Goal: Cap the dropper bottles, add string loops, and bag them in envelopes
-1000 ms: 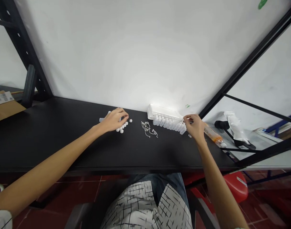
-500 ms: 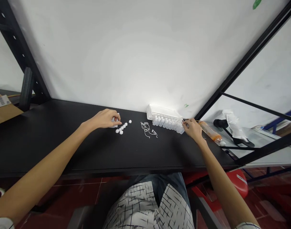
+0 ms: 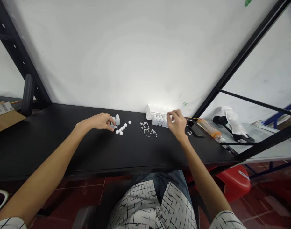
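Two busy spots along one black bench (image 3: 95, 152)

The left hand (image 3: 104, 121) rests toward the left of the work, fingers curled down on a small translucent bottle (image 3: 114, 127). Its grip looks narrow, but the fingers cover so much that I cannot tell whether the bottle is clasped or merely touched. An upright bottle (image 3: 117, 120) stands just beyond the fingertips, and close by on the right is a short slanting line of white caps (image 3: 122, 128). One loose cap (image 3: 129, 122) sits apart on the far right of that line. Caps and bottles are probably grouped here so that both fall within one short reach.

The right hand (image 3: 178, 124) is over the right end of a bottle row (image 3: 161, 121), thumb and fingertips drawn near each other. That grip is narrow too; whether anything is pinched in it cannot be told. The row stands side by side just in front of a white stack (image 3: 157, 110) set against the far wall (image 3: 112, 57). The stack likely serves as a backstop that helps the row stay straight.

Between the two spots lie tangled white strips (image 3: 145, 130), perhaps left in the middle as scraps, out of both hands' way. Right of the right hand are a dark flat slab (image 3: 198, 130) and a clear, orange-tinted container (image 3: 209, 128).
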Action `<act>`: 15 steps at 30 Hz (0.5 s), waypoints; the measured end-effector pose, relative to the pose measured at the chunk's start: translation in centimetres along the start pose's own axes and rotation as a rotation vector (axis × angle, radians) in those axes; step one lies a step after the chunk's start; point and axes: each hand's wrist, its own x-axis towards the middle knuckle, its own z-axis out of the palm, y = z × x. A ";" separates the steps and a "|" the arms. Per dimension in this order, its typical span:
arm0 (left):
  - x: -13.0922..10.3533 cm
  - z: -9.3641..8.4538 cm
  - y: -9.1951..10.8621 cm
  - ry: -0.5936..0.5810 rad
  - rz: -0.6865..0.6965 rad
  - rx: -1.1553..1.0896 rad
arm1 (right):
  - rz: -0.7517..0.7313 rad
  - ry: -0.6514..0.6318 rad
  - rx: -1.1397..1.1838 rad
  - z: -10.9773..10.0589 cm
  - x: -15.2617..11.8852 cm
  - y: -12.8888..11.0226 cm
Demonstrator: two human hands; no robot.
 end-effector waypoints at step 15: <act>-0.6 0.3 2.7 0.186 -0.073 0.261 | 0.036 -0.640 0.110 5.0 -1.4 -4.8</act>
